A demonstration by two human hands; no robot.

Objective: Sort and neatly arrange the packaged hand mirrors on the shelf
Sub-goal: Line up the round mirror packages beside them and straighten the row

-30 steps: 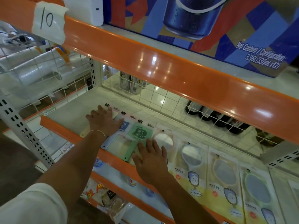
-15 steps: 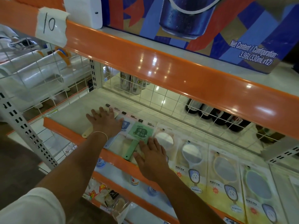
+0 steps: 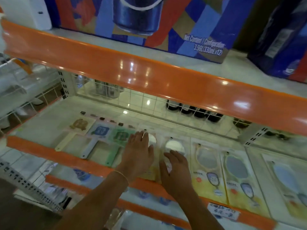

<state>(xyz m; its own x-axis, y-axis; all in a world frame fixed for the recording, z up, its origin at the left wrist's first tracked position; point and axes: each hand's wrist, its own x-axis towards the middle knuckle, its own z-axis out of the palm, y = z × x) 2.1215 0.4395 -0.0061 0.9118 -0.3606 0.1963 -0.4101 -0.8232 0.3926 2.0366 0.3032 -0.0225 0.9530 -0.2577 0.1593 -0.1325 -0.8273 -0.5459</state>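
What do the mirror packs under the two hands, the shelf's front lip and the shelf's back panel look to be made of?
Mirror packs: clear glossy plastic film over printed card, judging by sheen and yellow print; the round mirror faces glare white. Shelf front lip: smooth glossy orange, likely painted metal or plastic; sharp light reflections. Back panel: thin white wire grid, probably coated steel.

Three square paddle mirrors lie side by side at the left end of the shelf [image 3: 49,120]: one cream [image 3: 79,126], one blue [image 3: 99,131], one green [image 3: 120,136]. To the right of the green one lie five packaged oval hand mirrors on yellow cards; the first [image 3: 152,140] and second [image 3: 174,145] sit partly under two hands, left [image 3: 137,155] and right [image 3: 177,170]. Then come the third [image 3: 204,161], fourth [image 3: 236,168] and fifth [image 3: 285,178]. One handwritten price tag [image 3: 223,211] hangs on the shelf's front edge.
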